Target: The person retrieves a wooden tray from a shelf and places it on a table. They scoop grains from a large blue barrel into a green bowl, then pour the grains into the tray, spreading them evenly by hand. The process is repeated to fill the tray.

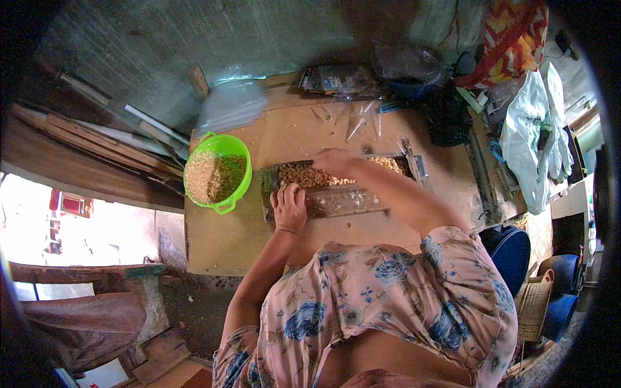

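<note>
On the wooden table (246,249), two hands work at a long tray (336,200) of light brown pieces (309,174).

Left hand (289,207) lies flat with fingers spread on the near edge of the tray and grasps nothing. Right hand (335,161) rests on the pieces just beyond it, fingers curled down into the pile; I cannot tell if they hold any. Well to the left of both hands stands a green bowl (218,171) of grain. Behind the right hand lie clear plastic bags (362,119).

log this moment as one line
left hand flat on tray rim | right hand on nuts | green tub left of tray
</note>
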Motion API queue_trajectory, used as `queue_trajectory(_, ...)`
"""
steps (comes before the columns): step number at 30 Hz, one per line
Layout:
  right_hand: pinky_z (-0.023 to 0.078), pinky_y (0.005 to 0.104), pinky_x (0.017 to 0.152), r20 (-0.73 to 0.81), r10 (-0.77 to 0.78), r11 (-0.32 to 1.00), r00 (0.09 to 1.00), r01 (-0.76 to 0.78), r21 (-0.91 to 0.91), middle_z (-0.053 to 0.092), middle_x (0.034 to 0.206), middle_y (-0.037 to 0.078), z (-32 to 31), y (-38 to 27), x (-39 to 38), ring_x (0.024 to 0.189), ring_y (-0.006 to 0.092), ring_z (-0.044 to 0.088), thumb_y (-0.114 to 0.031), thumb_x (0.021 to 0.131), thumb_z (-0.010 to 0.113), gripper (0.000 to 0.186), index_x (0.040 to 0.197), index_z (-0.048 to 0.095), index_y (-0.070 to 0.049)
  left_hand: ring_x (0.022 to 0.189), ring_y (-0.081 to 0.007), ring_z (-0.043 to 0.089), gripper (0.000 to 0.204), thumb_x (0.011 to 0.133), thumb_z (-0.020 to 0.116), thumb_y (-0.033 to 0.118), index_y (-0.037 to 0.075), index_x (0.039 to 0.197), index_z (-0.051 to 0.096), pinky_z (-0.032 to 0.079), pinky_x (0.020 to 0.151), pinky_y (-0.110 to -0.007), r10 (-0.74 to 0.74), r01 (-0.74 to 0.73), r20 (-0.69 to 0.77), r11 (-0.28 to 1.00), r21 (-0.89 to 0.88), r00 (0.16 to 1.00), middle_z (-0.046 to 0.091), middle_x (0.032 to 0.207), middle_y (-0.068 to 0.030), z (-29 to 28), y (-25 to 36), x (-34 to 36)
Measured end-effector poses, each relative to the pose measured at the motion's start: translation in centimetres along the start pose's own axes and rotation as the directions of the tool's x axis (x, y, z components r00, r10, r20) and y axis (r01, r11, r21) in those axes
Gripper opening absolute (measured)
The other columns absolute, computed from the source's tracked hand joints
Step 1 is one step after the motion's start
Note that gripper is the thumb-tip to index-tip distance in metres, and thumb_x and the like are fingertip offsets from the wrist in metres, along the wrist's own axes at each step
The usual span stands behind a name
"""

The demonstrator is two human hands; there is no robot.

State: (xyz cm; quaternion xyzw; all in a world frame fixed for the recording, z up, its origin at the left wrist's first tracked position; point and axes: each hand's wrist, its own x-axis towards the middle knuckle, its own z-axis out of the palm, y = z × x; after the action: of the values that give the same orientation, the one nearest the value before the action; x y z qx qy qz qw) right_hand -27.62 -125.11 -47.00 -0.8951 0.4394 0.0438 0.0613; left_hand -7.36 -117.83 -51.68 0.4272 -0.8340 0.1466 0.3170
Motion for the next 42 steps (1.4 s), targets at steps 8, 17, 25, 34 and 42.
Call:
queue_trajectory(8, 0.050, 0.0391, 0.073, -0.153, 0.107, 0.992, 0.982, -0.117, -0.054, 0.054, 0.108, 0.007, -0.8, 0.4, -7.1, 0.096, 0.0265, 0.056, -0.011, 0.075, 0.048, 0.031, 0.105, 0.055, -0.014, 0.098, -0.0226, 0.046, 0.011, 0.076, 0.056, 0.015, 0.012, 0.086, 0.055, 0.036, 0.084, -0.041, 0.025, -0.027, -0.050, 0.999, -0.042, 0.998, 0.048, 0.101, -0.0027, 0.5, -1.1, 0.0)
queue_trajectory(17, 0.034, 0.0394, 0.097, -0.263, -0.021, 0.991, 0.965, -0.014, -0.131, 0.043, 0.126, 0.007, 2.0, -4.0, -3.2, 0.118, 0.0273, 0.039, -0.023, 0.075, 0.053, 0.037, 0.111, 0.051, -0.013, 0.092, -0.0222, 0.049, 0.008, 0.074, 0.058, 0.011, 0.010, 0.080, 0.053, 0.040, 0.079, -0.042, 0.119, -0.115, -0.118, 0.993, 0.040, 0.986, 0.049, 0.095, -0.0033, 0.2, -1.8, 0.2)
queue_trajectory(25, 0.043, 0.0363, 0.088, -0.491, -0.009, 1.000, 0.871, 0.016, 0.010, 0.053, 0.112, 0.008, 3.4, 1.5, -9.9, 0.108, 0.0285, 0.048, -0.019, 0.074, 0.058, 0.026, 0.098, 0.056, -0.011, 0.095, -0.0248, 0.047, 0.018, 0.071, 0.060, 0.011, 0.012, 0.088, 0.054, 0.037, 0.082, -0.044, 0.132, -0.133, -0.069, 0.991, -0.004, 0.989, 0.049, 0.098, -0.0046, 0.9, -1.6, 0.1)
queue_trajectory(34, 0.044, 0.0389, 0.086, -0.551, 0.086, 0.995, 0.830, -0.041, 0.093, 0.051, 0.114, 0.006, 3.8, 4.0, -13.8, 0.106, 0.0269, 0.048, -0.026, 0.074, 0.056, 0.032, 0.104, 0.056, -0.014, 0.097, -0.0238, 0.047, 0.024, 0.067, 0.063, 0.014, 0.013, 0.089, 0.053, 0.037, 0.083, -0.045, 0.147, -0.147, -0.034, 0.989, -0.001, 0.989, 0.048, 0.100, -0.0038, 0.5, -0.8, 0.3)
queue_trajectory(42, 0.030, 0.0401, 0.099, -0.389, 0.005, 0.990, 0.921, -0.060, -0.128, 0.049, 0.119, 0.005, 3.8, 2.2, -11.0, 0.114, 0.0255, 0.042, -0.025, 0.075, 0.052, 0.035, 0.108, 0.055, -0.016, 0.096, -0.0235, 0.048, 0.020, 0.069, 0.061, 0.013, 0.013, 0.088, 0.053, 0.036, 0.083, -0.044, 0.213, -0.213, 0.000, 0.977, -0.001, 0.977, 0.050, 0.098, -0.0035, 0.5, 0.1, 1.2)
